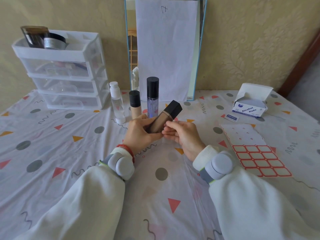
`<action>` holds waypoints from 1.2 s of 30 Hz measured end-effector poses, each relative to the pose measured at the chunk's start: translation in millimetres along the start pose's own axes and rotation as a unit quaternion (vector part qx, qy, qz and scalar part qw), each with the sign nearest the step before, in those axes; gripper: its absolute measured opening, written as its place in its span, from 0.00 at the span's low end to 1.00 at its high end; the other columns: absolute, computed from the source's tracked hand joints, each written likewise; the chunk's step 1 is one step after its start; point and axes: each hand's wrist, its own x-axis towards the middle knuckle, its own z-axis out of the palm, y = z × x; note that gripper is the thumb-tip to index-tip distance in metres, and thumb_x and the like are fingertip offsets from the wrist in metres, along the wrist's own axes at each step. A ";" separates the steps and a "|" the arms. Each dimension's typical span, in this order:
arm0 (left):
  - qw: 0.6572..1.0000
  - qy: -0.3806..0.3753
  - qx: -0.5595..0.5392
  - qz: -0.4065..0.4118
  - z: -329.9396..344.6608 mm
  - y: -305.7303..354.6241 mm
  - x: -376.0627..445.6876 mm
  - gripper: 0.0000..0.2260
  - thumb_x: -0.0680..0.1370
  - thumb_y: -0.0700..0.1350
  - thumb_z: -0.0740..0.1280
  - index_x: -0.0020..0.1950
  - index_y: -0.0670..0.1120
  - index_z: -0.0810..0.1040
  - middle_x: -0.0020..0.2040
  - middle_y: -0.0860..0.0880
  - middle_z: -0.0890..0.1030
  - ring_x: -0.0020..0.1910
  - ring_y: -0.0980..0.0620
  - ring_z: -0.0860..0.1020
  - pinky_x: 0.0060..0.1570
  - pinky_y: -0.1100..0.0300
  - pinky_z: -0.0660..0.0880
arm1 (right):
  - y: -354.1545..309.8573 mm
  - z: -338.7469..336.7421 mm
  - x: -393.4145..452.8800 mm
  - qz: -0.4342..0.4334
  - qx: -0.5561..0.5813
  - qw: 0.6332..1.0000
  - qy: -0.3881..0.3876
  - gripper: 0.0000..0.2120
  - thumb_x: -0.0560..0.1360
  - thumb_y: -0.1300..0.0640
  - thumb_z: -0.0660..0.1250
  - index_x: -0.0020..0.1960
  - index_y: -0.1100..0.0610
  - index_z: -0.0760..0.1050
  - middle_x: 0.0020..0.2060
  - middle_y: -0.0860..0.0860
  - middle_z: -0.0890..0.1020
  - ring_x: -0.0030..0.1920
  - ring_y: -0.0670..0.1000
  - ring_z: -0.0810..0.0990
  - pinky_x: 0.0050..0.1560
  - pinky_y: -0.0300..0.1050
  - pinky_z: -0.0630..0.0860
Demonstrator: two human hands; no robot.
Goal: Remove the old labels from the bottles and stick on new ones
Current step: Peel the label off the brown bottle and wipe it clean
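A square beige bottle (pixel 161 121) with a black cap is tilted up to the right above the table's middle. My left hand (pixel 141 134) grips its lower body from the left. My right hand (pixel 181 135) has its fingertips curled against the bottle's lower right side; what they pinch is hidden. Behind stand a clear bottle with a white cap (pixel 117 103), a short beige bottle with a black cap (pixel 135 104) and a tall clear bottle with a black cap (pixel 152 97). A sheet of red-bordered labels (pixel 256 153) lies to the right.
A white three-drawer organiser (pixel 65 73) with dark jars on top stands at the back left. A blue-framed mirror (pixel 166 49) covered with paper leans on the wall. An open box of alcohol pads (pixel 249 104) and one loose pad sachet (pixel 231 117) lie at the right.
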 end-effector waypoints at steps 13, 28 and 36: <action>0.993 -0.028 -0.093 -0.072 -2.2 3.4 1.3 0.14 0.65 0.41 0.78 0.42 0.60 0.83 0.40 0.47 0.79 0.34 0.51 0.78 0.37 0.56 0.80 | 1.2 -0.4 2.5 -0.027 -0.051 0.998 0.007 0.11 0.76 0.63 0.65 0.35 0.59 0.80 0.27 0.51 0.81 0.33 0.48 0.82 0.38 0.40 0.79; 0.970 -0.030 -0.202 -0.131 -2.1 -1.7 3.1 0.06 0.66 0.35 0.77 0.41 0.40 0.84 0.32 0.44 0.79 0.27 0.44 0.78 0.35 0.53 0.80 | -6.7 -0.8 1.7 -0.042 -0.058 0.997 -0.014 0.11 0.74 0.65 0.64 0.33 0.61 0.78 0.25 0.50 0.76 0.30 0.49 0.77 0.33 0.39 0.77; 0.963 -0.022 -0.227 -0.141 -3.4 -2.8 5.1 0.05 0.66 0.35 0.76 0.40 0.42 0.85 0.31 0.46 0.81 0.27 0.44 0.79 0.34 0.55 0.80 | -10.6 -1.9 -1.2 -0.048 -0.114 0.992 -0.001 0.15 0.76 0.63 0.62 0.32 0.56 0.77 0.31 0.53 0.78 0.36 0.48 0.77 0.36 0.37 0.78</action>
